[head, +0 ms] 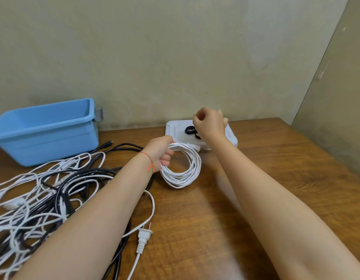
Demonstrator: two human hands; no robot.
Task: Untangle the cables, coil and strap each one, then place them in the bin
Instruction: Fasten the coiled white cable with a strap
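My left hand (162, 151) grips a coil of white cable (183, 168) by its left side, and the coil's lower part rests on the wooden table (255, 178). My right hand (208, 123) hovers above a white lid (175, 129) at the back of the table. Its fingers are curled, and I see nothing between them. A black strap loop (190, 129) lies on the lid just left of that wrist. A second black strap (197, 136) is partly hidden under the wrist. A blue bin (47, 132) stands at the back left.
A tangle of white and black cables (43, 199) covers the table's left side under my left forearm. A white two-pin plug (143, 237) lies near the front. The wall runs close behind the lid and the bin.
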